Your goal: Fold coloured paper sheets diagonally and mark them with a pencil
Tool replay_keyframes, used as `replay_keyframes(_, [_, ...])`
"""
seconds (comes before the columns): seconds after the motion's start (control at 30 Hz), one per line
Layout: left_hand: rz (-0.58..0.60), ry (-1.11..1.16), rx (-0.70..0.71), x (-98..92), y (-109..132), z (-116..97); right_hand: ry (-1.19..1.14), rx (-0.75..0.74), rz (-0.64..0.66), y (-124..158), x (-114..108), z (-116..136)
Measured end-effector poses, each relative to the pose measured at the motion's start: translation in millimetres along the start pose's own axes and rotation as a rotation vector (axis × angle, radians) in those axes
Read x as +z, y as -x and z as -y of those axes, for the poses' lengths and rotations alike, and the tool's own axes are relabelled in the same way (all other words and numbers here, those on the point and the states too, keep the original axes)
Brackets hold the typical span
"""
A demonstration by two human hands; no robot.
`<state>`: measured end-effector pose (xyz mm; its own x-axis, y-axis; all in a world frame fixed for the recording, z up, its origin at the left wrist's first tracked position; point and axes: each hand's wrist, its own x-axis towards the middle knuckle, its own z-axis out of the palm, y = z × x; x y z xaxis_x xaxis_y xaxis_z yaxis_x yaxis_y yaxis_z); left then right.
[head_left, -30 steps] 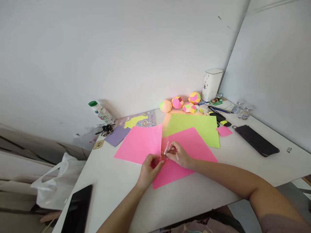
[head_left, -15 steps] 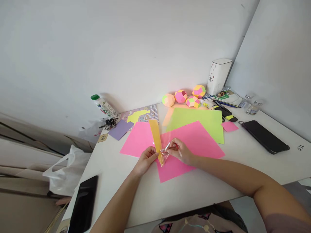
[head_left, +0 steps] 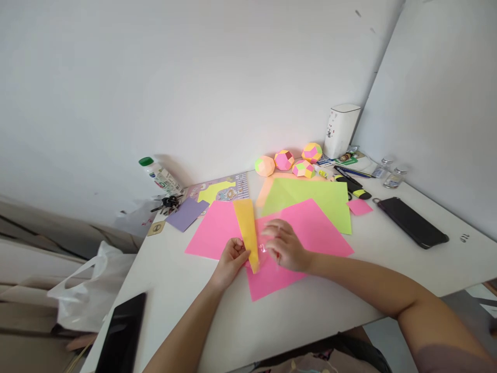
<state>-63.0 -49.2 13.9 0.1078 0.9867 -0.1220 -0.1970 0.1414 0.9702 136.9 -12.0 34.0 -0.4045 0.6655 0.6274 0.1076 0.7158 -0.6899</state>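
Pinched between the thumb and fingers of my left hand (head_left: 232, 259) is a long yellow paper strip (head_left: 247, 233), which narrows toward its near end. Clear plastic film (head_left: 262, 248) shines along its right side; how far it wraps the strip is hard to see. Just right of the film hovers my right hand (head_left: 285, 246), its fingers bent and smeared by motion. Whether it grips the film cannot be made out. Beneath both hands lie pink paper sheets (head_left: 310, 228).
Behind are a lime-green sheet (head_left: 310, 197) and several faceted paper balls (head_left: 284, 160). A black phone case (head_left: 413, 221) lies right, a dark tablet or phone (head_left: 123, 331) left. A green-capped bottle (head_left: 159, 173), keys (head_left: 170, 203) and a purple paper (head_left: 187, 214) sit at the back left.
My right hand has moved off the strip's lower end and its fingers have loosened. The strip stays in my left hand. The whole view has shifted slightly.
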Motion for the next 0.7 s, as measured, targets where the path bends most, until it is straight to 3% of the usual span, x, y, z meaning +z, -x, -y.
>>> replay_keyframes(0.07, [0.012, -0.007, 0.004, 1.5, 0.7, -0.2, 0.104, -0.208, 0.199, -3.9, 0.1, 1.3])
replay_keyframes(0.1, [0.018, -0.012, 0.003, 2.3, 1.0, -0.4, 0.134, -0.235, 0.275, -4.4, 1.3, 1.1])
replay_keyframes(0.17, [0.029, -0.026, -0.002, 3.9, 1.4, -0.5, 0.115, -0.072, 0.325, -2.9, 4.9, -0.6])
replay_keyframes(0.3, [0.031, -0.055, -0.007, 7.1, 0.8, 1.0, 0.006, 0.303, 0.254, 2.1, 9.9, -5.4])
replay_keyframes(0.5, [0.033, -0.095, -0.010, 8.6, -3.0, 4.3, -0.065, 0.504, 0.160, -0.9, 11.0, -5.9])
replay_keyframes(0.7, [0.069, -0.136, -0.036, 6.4, -4.3, 4.5, -0.106, 0.598, 0.114, -6.5, 18.0, -6.2])
